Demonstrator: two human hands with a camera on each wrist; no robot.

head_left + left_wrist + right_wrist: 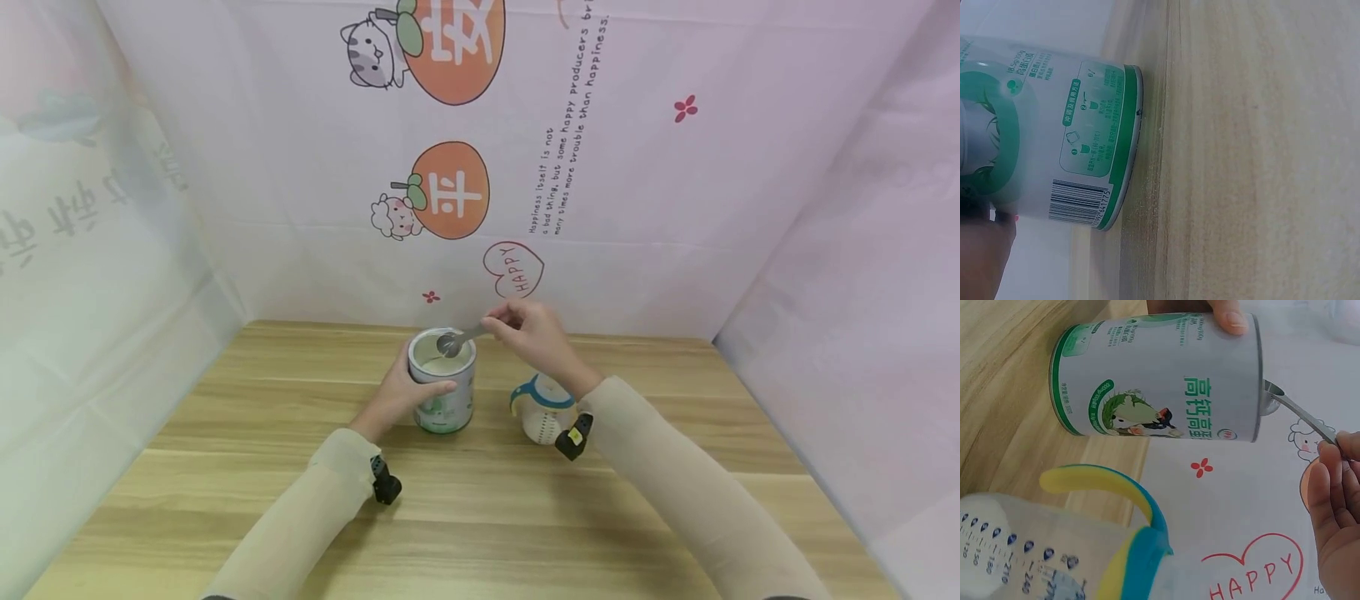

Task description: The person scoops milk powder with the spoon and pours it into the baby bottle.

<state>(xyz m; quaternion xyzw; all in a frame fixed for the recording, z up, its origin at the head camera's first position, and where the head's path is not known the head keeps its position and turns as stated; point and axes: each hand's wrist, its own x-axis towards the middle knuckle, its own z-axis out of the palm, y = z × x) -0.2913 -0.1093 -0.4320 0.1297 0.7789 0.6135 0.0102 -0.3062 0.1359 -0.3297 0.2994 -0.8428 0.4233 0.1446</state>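
Tin (450,408) stands upright, open-topped, toward the worktop's (480,533) far edge. Both hands work there: the left hand (399,393), forearm reaching forward, grips its side; the right hand (538,335), raised higher, pinches a spoon (450,344) at the tin's mouth.

Can (444,410) mouth partly blocked by spoon (450,344), right hand (535,337) on spoon's other end. Left hand (393,393) fills can's left side. Passable gap between can and bottle (540,422) (narrowed by handle (516,400) jutting toward can). Right sleeve (675,467) bars bottle's right. Widest room: table (480,525) front, between sleeves. Cloth wall (622,267) closes back.
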